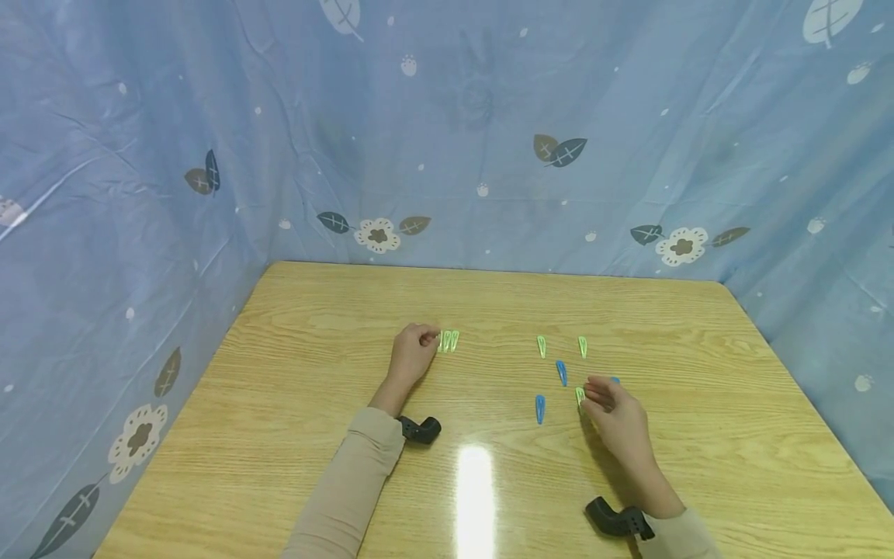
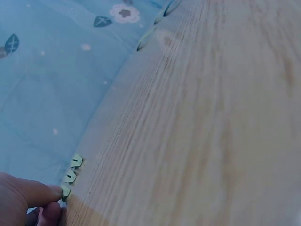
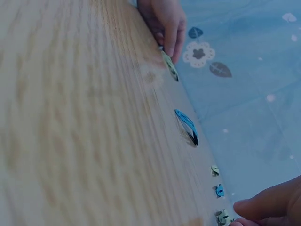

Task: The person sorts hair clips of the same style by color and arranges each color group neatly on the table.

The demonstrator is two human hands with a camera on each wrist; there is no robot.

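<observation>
My left hand pinches a green snap hair clip at the left end of a short row. Two more green clips lie right beside it, side by side. My right hand hovers low over the right part of the table, thumb and fingers loosely bent and apart. Its fingertips are close beside a green hair clip, which the hand partly overlaps in the head view. Behind the right fingers, a blue hair clip shows only its end.
On the wooden table, two green clips lie farther back on the right. Blue clips lie in front of them, one nearer me. A patterned blue curtain borders the table's back and sides.
</observation>
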